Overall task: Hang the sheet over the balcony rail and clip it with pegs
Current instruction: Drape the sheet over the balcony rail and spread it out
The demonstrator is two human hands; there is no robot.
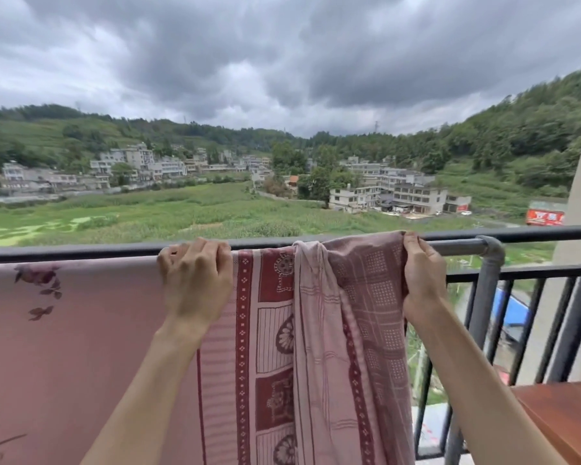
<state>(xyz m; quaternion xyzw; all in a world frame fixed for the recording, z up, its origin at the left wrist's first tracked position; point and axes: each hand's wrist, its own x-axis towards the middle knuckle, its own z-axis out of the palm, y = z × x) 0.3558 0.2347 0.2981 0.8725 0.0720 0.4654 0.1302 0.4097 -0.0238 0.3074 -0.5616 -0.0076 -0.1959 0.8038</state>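
- At the left of the frame a plain pink sheet (81, 330) with flowers already hangs over the rail (81, 251).
- The left hand (195, 280) curls over the rail top at the centre, gripping the edge of the patterned sheet (275, 330).
- This sheet is draped but bunched in the middle; it needs spreading.
- The right hand (420, 273) pinches its right edge.
- No pegs are visible; clipping is not yet done.
- A wooden table (564, 421) stands at the lower right.
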